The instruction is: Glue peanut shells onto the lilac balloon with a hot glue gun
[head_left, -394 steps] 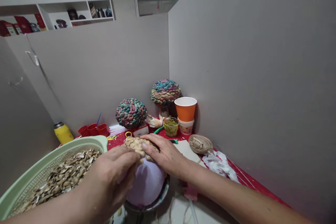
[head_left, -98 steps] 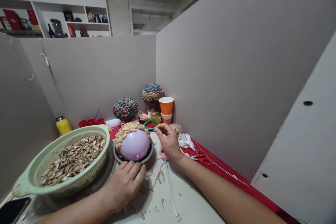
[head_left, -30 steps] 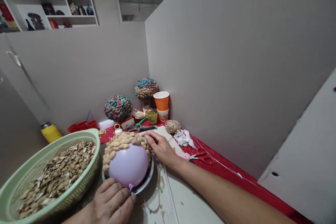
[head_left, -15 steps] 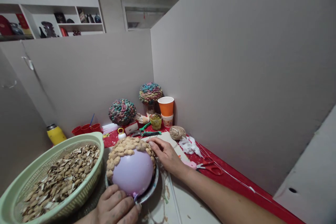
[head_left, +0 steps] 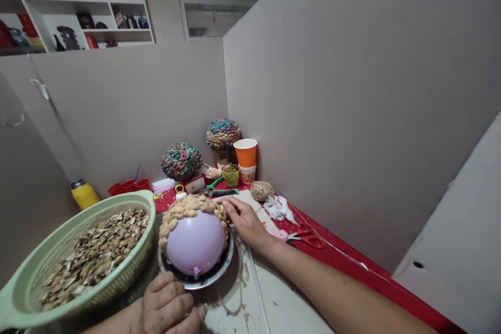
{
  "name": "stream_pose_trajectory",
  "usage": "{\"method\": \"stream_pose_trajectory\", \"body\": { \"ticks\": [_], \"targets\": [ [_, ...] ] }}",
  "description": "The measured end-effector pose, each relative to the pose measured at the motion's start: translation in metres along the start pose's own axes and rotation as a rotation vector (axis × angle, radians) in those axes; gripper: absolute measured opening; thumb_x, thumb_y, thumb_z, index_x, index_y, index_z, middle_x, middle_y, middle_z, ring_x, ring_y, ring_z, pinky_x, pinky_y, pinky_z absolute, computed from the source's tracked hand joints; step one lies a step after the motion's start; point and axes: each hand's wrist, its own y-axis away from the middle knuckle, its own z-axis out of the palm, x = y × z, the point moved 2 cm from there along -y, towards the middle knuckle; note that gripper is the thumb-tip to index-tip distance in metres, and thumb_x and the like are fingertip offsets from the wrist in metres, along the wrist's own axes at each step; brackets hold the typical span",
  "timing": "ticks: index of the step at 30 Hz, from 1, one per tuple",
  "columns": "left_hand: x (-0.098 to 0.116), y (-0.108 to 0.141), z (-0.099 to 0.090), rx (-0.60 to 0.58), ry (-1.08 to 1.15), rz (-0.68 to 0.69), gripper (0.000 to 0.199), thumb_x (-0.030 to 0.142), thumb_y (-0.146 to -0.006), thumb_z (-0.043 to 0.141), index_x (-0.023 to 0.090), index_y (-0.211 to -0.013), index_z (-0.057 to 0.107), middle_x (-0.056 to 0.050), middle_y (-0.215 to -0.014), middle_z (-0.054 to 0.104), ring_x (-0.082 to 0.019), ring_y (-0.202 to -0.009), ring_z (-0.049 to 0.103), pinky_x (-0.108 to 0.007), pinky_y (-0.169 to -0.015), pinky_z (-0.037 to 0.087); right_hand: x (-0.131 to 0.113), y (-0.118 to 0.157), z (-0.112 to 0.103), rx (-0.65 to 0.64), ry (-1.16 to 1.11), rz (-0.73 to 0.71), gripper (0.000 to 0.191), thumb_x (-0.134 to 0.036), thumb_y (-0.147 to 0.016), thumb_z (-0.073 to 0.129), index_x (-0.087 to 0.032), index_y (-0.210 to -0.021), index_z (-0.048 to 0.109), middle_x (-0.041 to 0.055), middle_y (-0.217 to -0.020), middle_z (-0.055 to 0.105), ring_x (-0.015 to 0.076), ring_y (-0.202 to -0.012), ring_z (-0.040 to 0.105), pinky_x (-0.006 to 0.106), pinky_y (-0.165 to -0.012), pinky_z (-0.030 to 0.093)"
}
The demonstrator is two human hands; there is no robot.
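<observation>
A lilac balloon [head_left: 194, 246], its knot toward me, sits in a round metal bowl [head_left: 204, 285]. Tan peanut shells [head_left: 183, 206] cover its top and sides. My right hand [head_left: 247, 223] grips the shell-covered right side, thumb in front and the other fingertips hidden behind. Below the bowl's front edge, my left hand [head_left: 169, 305] is curled closed, apart from the balloon, and no object shows in it. On the left, a green plastic basket [head_left: 146, 229] holds many loose shell halves [head_left: 104, 253].
Two balls of colourful shells [head_left: 182, 160], an orange cup [head_left: 245, 154], a yellow cup [head_left: 230, 176] and pliers [head_left: 224, 192] stand or lie behind. Twine [head_left: 261, 191], white tissue [head_left: 279, 209] and red scissors [head_left: 309, 237] lie right. A yellow bottle [head_left: 84, 195] is far left. Grey partitions [head_left: 332, 115] enclose the table.
My left hand has come off the balloon's knot and moved down, leaving the knot in view. My right hand stays at the balloon's right side. The whole view has shifted slightly.
</observation>
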Motion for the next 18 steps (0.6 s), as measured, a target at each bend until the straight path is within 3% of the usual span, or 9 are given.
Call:
{"method": "stream_pose_trajectory", "body": {
  "ticks": [4, 7, 12, 15, 18],
  "targets": [
    [0.005, 0.000, 0.000, -0.026, 0.065, 0.020, 0.017, 0.014, -0.091, 0.053, 0.014, -0.081, 0.067, 0.001, -0.058, 0.066, -0.012, -0.052, 0.060, -0.030, -0.064, 0.047, 0.004, 0.000, 0.001, 0.029, 0.021, -0.004, 0.040, -0.046, -0.097, 0.038, -0.019, -0.084, 0.063, -0.0010, -0.063, 0.056, 0.0159, -0.061, 0.054, 0.026, -0.061, 0.042],
    [0.006, -0.005, 0.001, -0.055, 0.104, 0.000, 0.017, 0.014, -0.091, 0.053, 0.014, -0.080, 0.067, 0.000, -0.058, 0.066, -0.013, -0.053, 0.061, -0.030, -0.062, 0.049, 0.004, -0.001, -0.001, 0.036, 0.055, -0.014, 0.039, -0.045, -0.097, 0.038, -0.019, -0.074, 0.057, -0.0009, -0.063, 0.056, 0.0152, -0.061, 0.054, 0.025, -0.061, 0.043],
    [0.001, -0.015, 0.001, -0.056, 0.253, 0.165, 0.019, 0.009, -0.085, 0.050, 0.008, -0.084, 0.068, -0.004, -0.061, 0.067, -0.015, -0.052, 0.061, -0.030, -0.055, 0.050, -0.003, -0.008, -0.014, 0.031, 0.213, -0.002, 0.035, -0.042, -0.096, 0.037, -0.021, -0.071, 0.050, -0.0009, -0.064, 0.056, 0.0149, -0.062, 0.055, 0.025, -0.061, 0.042],
    [-0.003, -0.019, 0.001, -0.088, 0.272, 0.202, 0.024, 0.008, -0.084, 0.045, 0.006, -0.085, 0.069, -0.009, -0.065, 0.070, -0.019, -0.057, 0.064, -0.033, -0.055, 0.053, -0.006, -0.011, -0.032, -0.051, 0.358, 0.019, 0.026, -0.035, -0.093, 0.043, -0.020, -0.074, 0.053, -0.0004, -0.068, 0.059, 0.0152, -0.065, 0.055, 0.026, -0.063, 0.042],
    [-0.003, -0.020, 0.001, -0.133, 0.285, 0.242, 0.026, 0.009, -0.083, 0.045, 0.005, -0.087, 0.069, -0.013, -0.072, 0.073, -0.021, -0.061, 0.067, -0.034, -0.057, 0.055, -0.009, -0.003, -0.056, -0.229, 0.532, 0.050, 0.009, -0.025, -0.084, 0.054, -0.019, -0.080, 0.060, 0.0017, -0.078, 0.064, 0.0169, -0.073, 0.058, 0.026, -0.067, 0.042]
  ]
}}
